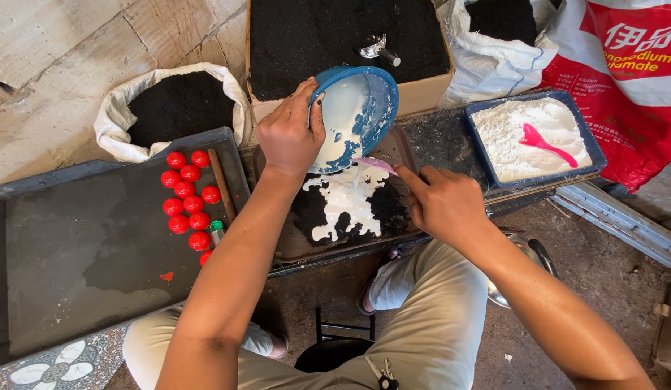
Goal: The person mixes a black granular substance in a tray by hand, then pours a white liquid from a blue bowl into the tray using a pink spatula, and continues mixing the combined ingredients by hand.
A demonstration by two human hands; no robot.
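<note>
My left hand [288,133] grips a blue bowl [382,97] by its rim and tips it steeply. White liquid runs out of it onto a heap of black powder [390,206] on a dark tray [292,249]. A white puddle [343,198] spreads over that powder. My right hand [444,202] holds a pink scraper [375,165] whose tip reaches just under the bowl's lip.
Several red balls [187,198] lie on a large dark tray [90,253] at the left, beside a wooden stick [221,184]. A blue tray of white powder [505,133] holds a pink spoon [545,143]. A box [328,36] and white sacks [176,105] hold black powder.
</note>
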